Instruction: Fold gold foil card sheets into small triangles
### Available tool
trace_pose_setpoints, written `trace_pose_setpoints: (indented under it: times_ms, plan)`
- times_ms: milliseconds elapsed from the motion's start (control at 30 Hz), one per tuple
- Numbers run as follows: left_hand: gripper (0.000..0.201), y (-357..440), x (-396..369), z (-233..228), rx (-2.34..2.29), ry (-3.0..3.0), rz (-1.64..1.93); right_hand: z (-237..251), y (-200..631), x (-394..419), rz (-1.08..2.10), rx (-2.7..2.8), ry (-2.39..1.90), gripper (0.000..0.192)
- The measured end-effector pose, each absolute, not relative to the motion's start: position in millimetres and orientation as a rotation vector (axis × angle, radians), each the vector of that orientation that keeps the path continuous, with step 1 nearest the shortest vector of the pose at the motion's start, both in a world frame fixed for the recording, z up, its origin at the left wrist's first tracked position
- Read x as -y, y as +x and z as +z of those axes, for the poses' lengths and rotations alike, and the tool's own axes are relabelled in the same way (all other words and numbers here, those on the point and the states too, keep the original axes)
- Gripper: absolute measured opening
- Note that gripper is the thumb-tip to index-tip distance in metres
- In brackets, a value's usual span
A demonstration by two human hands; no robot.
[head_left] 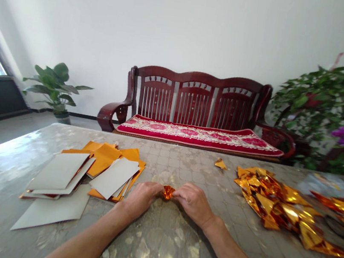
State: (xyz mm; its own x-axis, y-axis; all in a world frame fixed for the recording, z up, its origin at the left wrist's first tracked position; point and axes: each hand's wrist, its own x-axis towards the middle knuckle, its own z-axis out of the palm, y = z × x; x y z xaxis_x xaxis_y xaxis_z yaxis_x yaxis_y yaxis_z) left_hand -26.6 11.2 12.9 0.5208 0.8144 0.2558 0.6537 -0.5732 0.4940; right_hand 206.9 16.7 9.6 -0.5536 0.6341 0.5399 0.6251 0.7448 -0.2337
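Observation:
Between my hands is a small piece of shiny gold-orange foil paper (168,192), folded and held just over the table (148,246). My left hand (144,196) pinches its left end, fingers closed. On the other end, my right hand (194,201) is closed in a matching pinch. The fingertips cover both ends of the foil, so only its middle shows. Close to my left hand lies a loose stack of paper sheets (116,176), pale on one side and orange on the other.
Farther left is another stack of pale sheets (58,172). A pile of folded gold foil pieces (277,201) lies at the right, with a single folded piece (220,164) behind it. Clear plastic (321,186) rests near the right edge. A wooden bench (195,102) stands beyond the table.

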Motion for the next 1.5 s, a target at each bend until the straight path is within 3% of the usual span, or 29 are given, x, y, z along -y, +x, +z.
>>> trace_pose_setpoints:
  times_ms: [733,1500]
  plan:
    - [0.022,-15.3,-5.7,9.8,-1.162,2.252,0.84,7.0,200.3,-14.2,0.108,2.184,-0.913,0.016]
    - [0.023,-9.8,5.7,-0.1,-1.239,2.255,1.021,3.2,181.6,1.7,0.315,1.996,-0.964,0.02]
